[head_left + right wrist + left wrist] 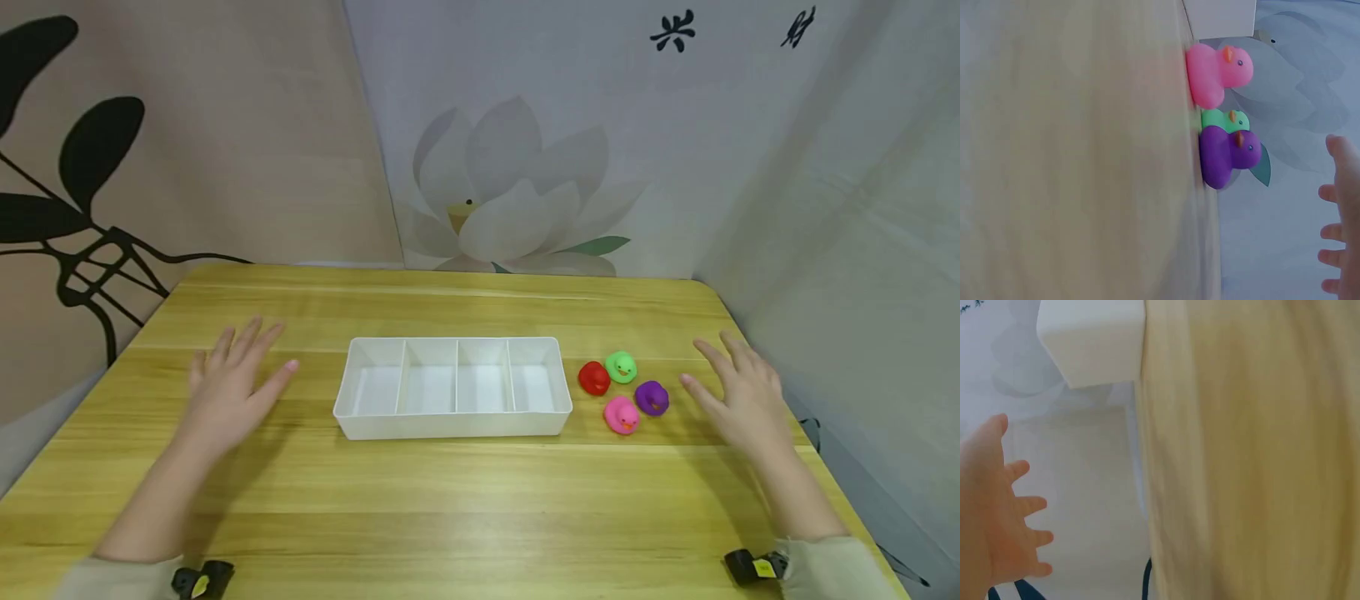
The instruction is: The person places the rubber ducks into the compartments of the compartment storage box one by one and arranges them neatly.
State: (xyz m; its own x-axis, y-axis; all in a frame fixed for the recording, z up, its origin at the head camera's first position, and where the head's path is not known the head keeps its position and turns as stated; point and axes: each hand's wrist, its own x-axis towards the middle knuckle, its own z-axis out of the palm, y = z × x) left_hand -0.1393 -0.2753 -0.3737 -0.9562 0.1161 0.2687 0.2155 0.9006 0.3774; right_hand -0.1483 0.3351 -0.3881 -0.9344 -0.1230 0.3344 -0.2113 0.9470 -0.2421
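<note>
A white tray (453, 426) with several compartments, none holding anything, sits mid-table. Just to its right a group of rubber ducks stands on the wood: red (594, 378), green (621, 367), purple (652, 398) and pink (622, 415). My left hand (234, 392) hovers left of the tray, fingers spread, touching nothing. Over the table's right side is my right hand (742, 400), fingers apart and holding nothing, nearest the purple duck. In the right wrist view the purple duck (1216, 157) partly hides the green one (1238, 120); the red duck cannot be seen there.
The wooden table (450, 517) narrows toward a pale curtain (285, 150) behind it, printed with a flower and dark leaves. Another stretch of curtain (862, 275) hangs along the right edge. Each wrist wears a small black camera (204, 578).
</note>
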